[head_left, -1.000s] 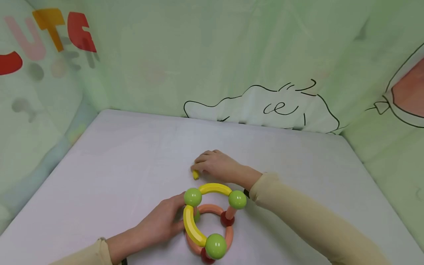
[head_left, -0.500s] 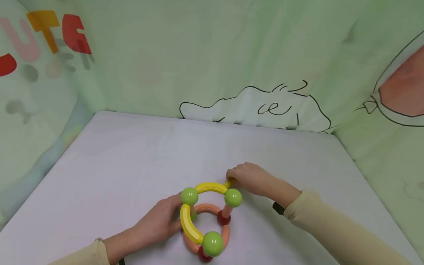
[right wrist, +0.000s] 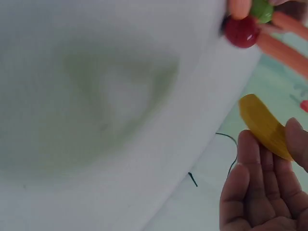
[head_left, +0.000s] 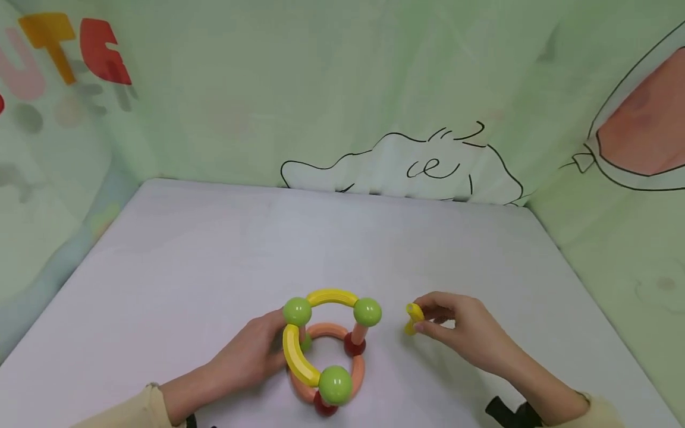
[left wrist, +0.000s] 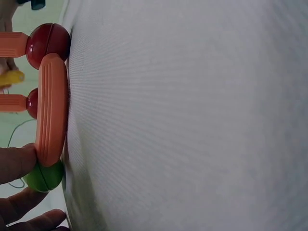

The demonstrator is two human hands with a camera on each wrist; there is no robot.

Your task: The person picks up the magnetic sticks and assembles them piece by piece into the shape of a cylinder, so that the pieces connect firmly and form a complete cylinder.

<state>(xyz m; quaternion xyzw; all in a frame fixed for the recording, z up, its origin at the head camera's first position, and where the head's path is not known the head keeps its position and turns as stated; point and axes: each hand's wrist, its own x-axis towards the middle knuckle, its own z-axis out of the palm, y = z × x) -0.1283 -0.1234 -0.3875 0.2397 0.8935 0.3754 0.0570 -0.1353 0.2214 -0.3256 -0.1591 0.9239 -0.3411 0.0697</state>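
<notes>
A ball-and-rod toy frame stands on the table in two levels. Two yellow curved rods link three green balls on top; orange curved rods, two dark red balls and a green ball form the base. Upright orange rods connect the levels. My left hand grips the frame's left side, the thumb against an orange curved rod beside that lower green ball. To the frame's right, and apart from it, my right hand pinches a loose yellow curved rod between thumb and fingers, raised off the table.
The white-covered table extends behind and to both sides of the frame. A green printed curtain closes off the back and sides. A dark strap sits at the right wrist.
My right hand has picked up the yellow curved rod from behind the frame and carried it rightward and nearer, turning the palm side inward. The left hand keeps its hold on the frame.
</notes>
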